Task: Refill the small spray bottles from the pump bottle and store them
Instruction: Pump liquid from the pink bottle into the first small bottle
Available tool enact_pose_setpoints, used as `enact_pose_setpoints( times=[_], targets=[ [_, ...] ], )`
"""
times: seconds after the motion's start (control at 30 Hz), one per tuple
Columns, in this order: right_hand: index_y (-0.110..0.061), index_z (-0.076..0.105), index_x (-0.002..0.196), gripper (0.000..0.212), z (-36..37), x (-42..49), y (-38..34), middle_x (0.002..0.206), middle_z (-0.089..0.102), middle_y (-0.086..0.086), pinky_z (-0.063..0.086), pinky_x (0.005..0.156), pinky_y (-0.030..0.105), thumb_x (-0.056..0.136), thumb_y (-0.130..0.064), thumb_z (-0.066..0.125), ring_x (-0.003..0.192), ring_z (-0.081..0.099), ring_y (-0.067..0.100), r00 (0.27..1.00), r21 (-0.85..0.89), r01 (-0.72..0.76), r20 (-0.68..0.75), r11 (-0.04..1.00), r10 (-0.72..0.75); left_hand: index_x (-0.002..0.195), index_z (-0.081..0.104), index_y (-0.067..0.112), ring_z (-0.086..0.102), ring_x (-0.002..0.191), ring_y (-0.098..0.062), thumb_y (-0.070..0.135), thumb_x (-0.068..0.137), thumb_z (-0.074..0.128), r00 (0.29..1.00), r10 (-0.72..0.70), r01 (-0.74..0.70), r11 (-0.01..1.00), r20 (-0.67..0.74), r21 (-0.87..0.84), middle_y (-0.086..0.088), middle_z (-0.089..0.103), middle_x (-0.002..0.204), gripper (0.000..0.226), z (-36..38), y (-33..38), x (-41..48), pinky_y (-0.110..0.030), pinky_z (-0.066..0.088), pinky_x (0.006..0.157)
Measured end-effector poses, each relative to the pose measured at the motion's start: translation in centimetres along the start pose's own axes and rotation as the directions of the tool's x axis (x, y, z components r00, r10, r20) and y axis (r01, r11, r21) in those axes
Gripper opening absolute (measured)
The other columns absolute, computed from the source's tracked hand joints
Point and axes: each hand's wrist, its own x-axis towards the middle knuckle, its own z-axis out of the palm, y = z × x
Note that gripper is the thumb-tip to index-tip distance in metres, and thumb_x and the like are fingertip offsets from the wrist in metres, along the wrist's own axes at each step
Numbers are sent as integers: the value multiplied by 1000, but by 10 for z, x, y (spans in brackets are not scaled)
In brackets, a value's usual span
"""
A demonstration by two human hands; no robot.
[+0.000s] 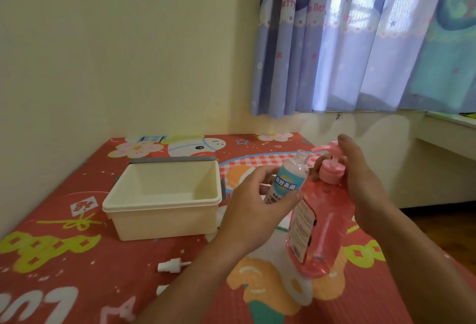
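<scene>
While the left grip [247, 202] curls around a tilted, uncapped spray bottle [288, 179], its mouth sits just beside the spout of the pump bottle [324, 220], which stands on the mat [77, 259]. The right grip [360, 179] rests on the pump head, fingers nearly straight. A bin [159, 202] stands left, a spray cap [171, 265] nearer.
</scene>
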Motion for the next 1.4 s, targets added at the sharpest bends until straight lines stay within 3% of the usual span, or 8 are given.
enact_pose_setpoints(
  times=[0.2, 0.4, 0.6, 0.73, 0.87, 1.0, 1.17, 1.4],
  targets=[
    [-17, 62, 54, 63, 2, -3, -3, 57, 61, 5, 41, 55, 27, 88, -64, 39, 44, 49, 14, 1000, -2, -3, -14, 1000, 3, 108, 57, 43, 59, 96, 2, 44, 81, 73, 1000, 7, -7, 999, 0, 38, 22, 64, 109, 31, 0, 7, 5, -4, 45, 71],
    [-23, 65, 41, 67, 6, -7, -6, 49, 61, 0, 42, 59, 29, 90, -61, 41, 53, 51, 18, 998, 6, -3, -63, 1000, 3, 113, 63, 40, 59, 91, 1, 44, 80, 74, 998, 51, -50, 998, -23, 45, 19, 66, 108, 34, 3, 10, 12, -12, 48, 73],
    [-18, 62, 51, 65, 7, -5, -5, 53, 60, 2, 42, 44, 19, 91, -63, 36, 40, 50, 10, 999, -17, 6, -50, 1000, -7, 113, 65, 38, 64, 96, -3, 34, 78, 79, 996, 65, -71, 993, -62, -90, 12, 68, 110, 37, 2, 8, 15, -25, 55, 81],
    [-16, 63, 55, 63, 9, -6, -5, 52, 63, 2, 44, 55, 26, 91, -62, 38, 43, 53, 11, 996, -24, -20, -88, 1000, 18, 111, 66, 29, 66, 81, 0, 31, 75, 81, 993, 64, -80, 982, -96, -172, 9, 70, 100, 38, 0, 12, 18, -18, 52, 68],
    [-15, 60, 54, 59, 9, -5, -6, 44, 58, -1, 38, 47, 23, 94, -52, 39, 33, 47, 9, 991, -39, -19, -134, 999, 13, 109, 67, 27, 63, 74, 1, 27, 77, 80, 994, 59, -81, 966, -93, -247, 7, 71, 97, 34, 4, 10, 19, -16, 49, 61],
    [-13, 59, 55, 56, 10, -2, -5, 43, 57, 0, 36, 49, 24, 94, -48, 41, 32, 46, 10, 990, -24, -14, -139, 1000, 11, 114, 59, 31, 65, 84, -4, 15, 80, 75, 997, 66, -72, 950, -31, -304, 7, 67, 109, 41, 1, 0, 15, -21, 53, 67],
    [-16, 59, 51, 65, 9, 1, -1, 56, 62, 5, 40, 59, 29, 88, -66, 37, 45, 51, 13, 996, -40, 1, -86, 999, -5, 105, 59, 32, 64, 81, -4, 19, 74, 75, 998, 43, -61, 930, -56, -362, 15, 70, 92, 37, -2, -7, 13, -22, 51, 69],
    [-9, 59, 60, 53, 8, 1, -3, 43, 55, 0, 36, 51, 27, 91, -47, 40, 36, 44, 12, 995, -52, -12, -96, 999, 7, 108, 63, 30, 63, 87, -3, 10, 81, 77, 996, 57, -79, 929, -71, -363, 11, 69, 99, 37, -3, -6, 12, -20, 51, 73]
  ],
)
